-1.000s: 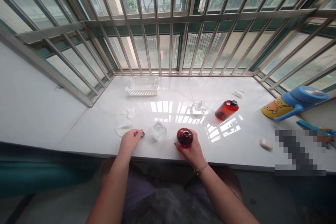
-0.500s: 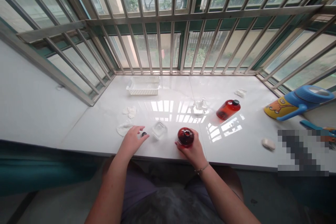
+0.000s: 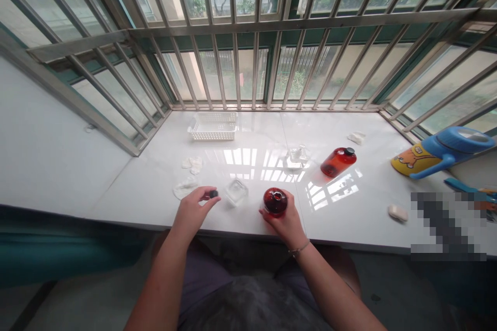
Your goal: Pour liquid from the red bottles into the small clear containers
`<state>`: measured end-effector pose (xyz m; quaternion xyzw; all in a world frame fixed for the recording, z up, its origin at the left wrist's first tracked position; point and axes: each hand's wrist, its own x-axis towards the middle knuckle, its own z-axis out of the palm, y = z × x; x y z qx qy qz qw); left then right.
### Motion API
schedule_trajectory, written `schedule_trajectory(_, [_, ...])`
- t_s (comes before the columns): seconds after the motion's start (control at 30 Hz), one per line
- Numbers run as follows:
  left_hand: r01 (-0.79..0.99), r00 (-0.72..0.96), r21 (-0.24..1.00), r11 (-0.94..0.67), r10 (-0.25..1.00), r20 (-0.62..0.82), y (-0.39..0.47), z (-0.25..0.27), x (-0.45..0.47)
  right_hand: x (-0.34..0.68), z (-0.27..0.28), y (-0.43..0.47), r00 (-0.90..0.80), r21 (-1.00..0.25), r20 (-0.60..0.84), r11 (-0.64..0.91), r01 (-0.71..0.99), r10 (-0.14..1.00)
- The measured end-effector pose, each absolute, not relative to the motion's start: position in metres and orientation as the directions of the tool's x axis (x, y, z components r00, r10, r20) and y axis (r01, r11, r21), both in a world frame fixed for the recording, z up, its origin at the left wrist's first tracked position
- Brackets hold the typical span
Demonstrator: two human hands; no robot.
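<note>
My right hand (image 3: pixel 286 224) grips an upright red bottle (image 3: pixel 275 201) with an open neck near the front edge of the white sill (image 3: pixel 248 170). My left hand (image 3: pixel 192 213) pinches a small black cap (image 3: pixel 213 194) between thumb and fingers, just above the sill. A clear glass cube (image 3: pixel 236 191) sits between the cap and the red bottle. A second red bottle with a black cap (image 3: pixel 337 161) lies on its side further right.
A white plastic basket (image 3: pixel 213 126) stands at the back by the window bars. White cotton pads (image 3: pixel 192 164) and a crumpled wrapper (image 3: pixel 184 186) lie left. A small glass jar (image 3: pixel 296 154), a blue watering can (image 3: pixel 438 152), a white lump (image 3: pixel 396 212).
My left hand opened beside the black cap, then closed its fingertips on it and raised it slightly. The right hand has kept hold of the red bottle.
</note>
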<state>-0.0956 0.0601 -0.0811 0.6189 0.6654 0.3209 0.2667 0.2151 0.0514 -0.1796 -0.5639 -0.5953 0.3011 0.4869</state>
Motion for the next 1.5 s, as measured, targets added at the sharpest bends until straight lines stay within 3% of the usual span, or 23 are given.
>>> schedule_trajectory(0.17, [0.532, -0.064, 0.843, -0.084, 0.988, 0.139, 0.037, -0.041, -0.073, 0.216, -0.184, 0.054, 0.113, -0.908, 0.242, 0.185, 0.376, 0.964])
schedule_trajectory(0.3, [0.451, -0.067, 0.888, -0.095, 0.988, 0.14, 0.025, -0.02, -0.049, 0.222, -0.174, 0.044, 0.103, -0.822, 0.414, 0.322, 0.469, 0.905])
schedule_trajectory(0.47, [0.483, 0.08, 0.842, -0.239, 0.97, 0.229, 0.012, -0.007, -0.026, 0.229, -0.124, 0.007, 0.123, -0.683, 0.627, 0.466, 0.563, 0.77])
schedule_trajectory(0.57, [0.459, 0.161, 0.811, -0.362, 0.932, 0.325, 0.007, -0.003, -0.014, 0.224, -0.087, -0.014, -0.061, -0.658, 0.599, 0.534, 0.53, 0.798])
schedule_trajectory(0.67, [0.442, 0.223, 0.769, -0.462, 0.887, 0.405, 0.006, 0.001, -0.004, 0.215, -0.061, -0.024, -0.141, -0.717, 0.536, 0.537, 0.445, 0.832])
schedule_trajectory(0.87, [0.45, 0.284, 0.736, -0.506, 0.862, 0.419, 0.004, 0.002, 0.004, 0.203, -0.049, -0.027, -0.118, -0.857, 0.408, 0.424, 0.293, 0.905])
schedule_trajectory(1.13, [0.505, 0.2, 0.741, -0.443, 0.895, 0.399, 0.0, -0.005, 0.005, 0.198, -0.051, -0.028, -0.153, -0.88, 0.369, 0.398, 0.26, 0.917])
schedule_trajectory(1.33, [0.51, 0.209, 0.715, -0.478, 0.875, 0.436, 0.001, -0.004, 0.006, 0.197, -0.061, -0.032, -0.053, -0.933, 0.328, 0.332, 0.14, 0.943])
schedule_trajectory(1.5, [0.524, 0.188, 0.722, -0.452, 0.888, 0.42, -0.001, -0.005, 0.006, 0.197, -0.059, -0.032, -0.128, -0.914, 0.339, 0.359, 0.192, 0.932])
